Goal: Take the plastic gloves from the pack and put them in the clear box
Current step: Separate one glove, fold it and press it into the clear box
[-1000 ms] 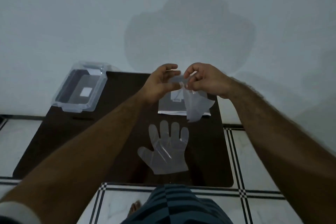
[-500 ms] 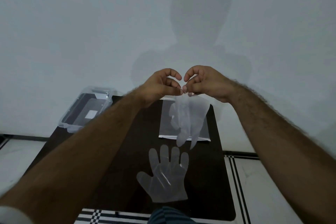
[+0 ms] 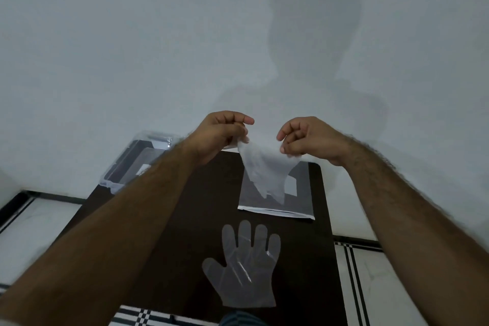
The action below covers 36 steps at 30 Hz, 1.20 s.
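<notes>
Both hands are raised above the far part of the dark table, the left hand and the right hand slightly apart, each pinching a top corner of one thin plastic glove that hangs limp between them over the pack; a second glove lies flat on the near side. The film looks weightless, floppy and clingy, so a pinch at the cuff edge seems best; the clear box sits far left, partly behind the left forearm.

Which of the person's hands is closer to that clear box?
Left. The left hand is raised just right of the clear box, pinching one edge of the held glove; the right hand pinches the other edge, farther right.
</notes>
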Motion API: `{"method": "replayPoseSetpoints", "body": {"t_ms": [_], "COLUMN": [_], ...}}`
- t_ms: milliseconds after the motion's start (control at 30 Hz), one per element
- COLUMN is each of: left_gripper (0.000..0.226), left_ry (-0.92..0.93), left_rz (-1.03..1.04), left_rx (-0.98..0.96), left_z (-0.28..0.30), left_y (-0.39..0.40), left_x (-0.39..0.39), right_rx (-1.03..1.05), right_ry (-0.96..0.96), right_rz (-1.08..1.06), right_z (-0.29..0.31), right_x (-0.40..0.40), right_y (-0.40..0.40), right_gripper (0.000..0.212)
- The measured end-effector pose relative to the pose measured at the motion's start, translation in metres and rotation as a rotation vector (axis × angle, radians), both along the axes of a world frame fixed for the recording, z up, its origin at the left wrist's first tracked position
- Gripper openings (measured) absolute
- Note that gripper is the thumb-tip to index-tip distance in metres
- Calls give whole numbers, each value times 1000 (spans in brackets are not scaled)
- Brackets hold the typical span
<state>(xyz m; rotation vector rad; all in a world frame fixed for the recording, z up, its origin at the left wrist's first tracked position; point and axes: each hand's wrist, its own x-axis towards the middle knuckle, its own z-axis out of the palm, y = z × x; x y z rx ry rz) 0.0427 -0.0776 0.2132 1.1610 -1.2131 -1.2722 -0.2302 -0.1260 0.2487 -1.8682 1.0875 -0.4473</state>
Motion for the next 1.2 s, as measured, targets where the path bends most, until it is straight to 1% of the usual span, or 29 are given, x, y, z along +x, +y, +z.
{"method": "replayPoseSetpoints", "body": {"t_ms": [100, 167, 333, 500, 600, 700, 867, 933, 967, 1000, 1100, 1133, 1200], "left_gripper": [27, 22, 24, 23, 19, 16, 14, 14, 15, 17, 29, 29, 23], "left_ry": [1, -33, -143, -268, -341, -382, -454, -505, -513, -511, -468, -452, -418], "left_rz": [83, 144, 243, 389, 400, 396, 355, 305, 288, 291, 380, 411, 459], "left_rx": [17, 21, 74, 116, 171, 208, 190, 157, 125, 75, -176, -269, -422], "left_z": [-4, -6, -14, -24, -32, -42, -45, -42, -39, -34, -8, 2, 20], "left_y": [1, 3, 16, 8, -8, -32, -84, -109, -122, -132, -156, -160, -166], "left_x": [20, 37, 93, 161, 215, 272, 352, 381, 394, 403, 427, 432, 439], "right_rx": [1, 9, 19, -12, 12, 29, 104, 90, 43, -53, -485, -588, -705], "right_ry": [2, 6, 23, 75, 112, 130, 158, 170, 165, 154, 99, 54, -46], "right_rz": [8, 6, 15, 7, 11, -30, -137, -172, -198, -230, -346, -370, -396], "right_z": [-3, -5, -16, -26, -36, -50, -64, -62, -57, -49, -13, 0, 23], "right_x": [9, 20, 74, 159, 227, 291, 383, 413, 425, 433, 459, 465, 474], "right_y": [-9, -14, -30, -47, -64, -86, -128, -144, -152, -158, -174, -175, -176], "right_gripper": [21, 18, 14, 12, 12, 11, 11, 13, 16, 18, 16, 14, 11]}}
